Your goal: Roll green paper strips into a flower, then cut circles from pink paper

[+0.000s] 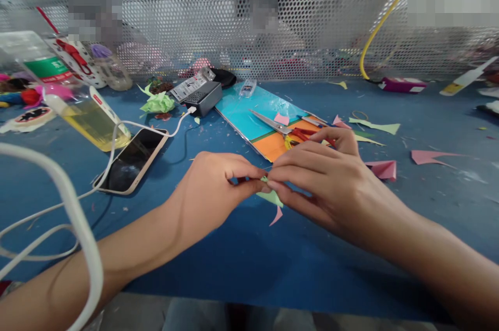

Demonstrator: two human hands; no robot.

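Observation:
Fingertips of my left hand (218, 185) and my right hand (331, 177) meet in a pinch above the front of the blue table. Between them is a small piece of light green paper (264, 179), mostly covered by the fingers. Just below the fingertips shows a larger light green paper scrap (274, 198); I cannot tell if it joins the held piece. A thin pink paper scrap (276, 215) lies beside it. Beyond my right hand, scissors (273, 123) with red and yellow handles rest on blue and orange sheets (249, 107), partly hidden by that hand.
A phone (134, 162) lies at left, near a white cable (74, 201) that loops over my left forearm and reaches a dark box (202, 98). Behind the phone leans a bottle of yellow liquid (91, 118). Pink scraps (432, 157) lie right; a perforated metal screen (331, 19) borders the back.

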